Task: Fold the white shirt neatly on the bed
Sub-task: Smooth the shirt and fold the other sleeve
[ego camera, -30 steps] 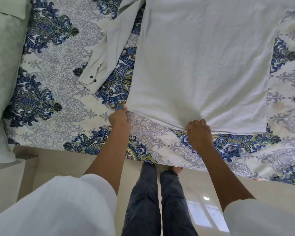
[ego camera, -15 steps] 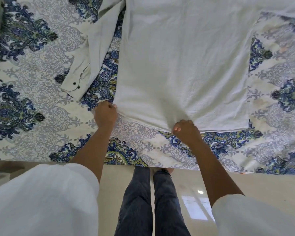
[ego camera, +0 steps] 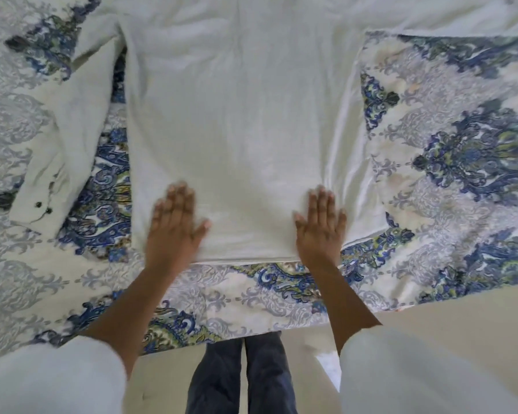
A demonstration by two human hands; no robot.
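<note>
The big white cloth shirt [ego camera: 240, 130] lies flat on the blue flowery bed [ego camera: 467, 150]. The left hand [ego camera: 174, 225] and right hand [ego camera: 320, 228] press down near its bottom edge, flat and open. One sleeve [ego camera: 57, 138] lies out sideways. Folding looks hardly begun.

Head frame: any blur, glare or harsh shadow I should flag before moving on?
Head view: the left hand is smeared by motion blur, the right hand is crisper; the bedspread print goes soft towards the top corners; light is soft and even on the shirt, with only faint shadows beside the hands; one small bright reflection on the floor.
</note>
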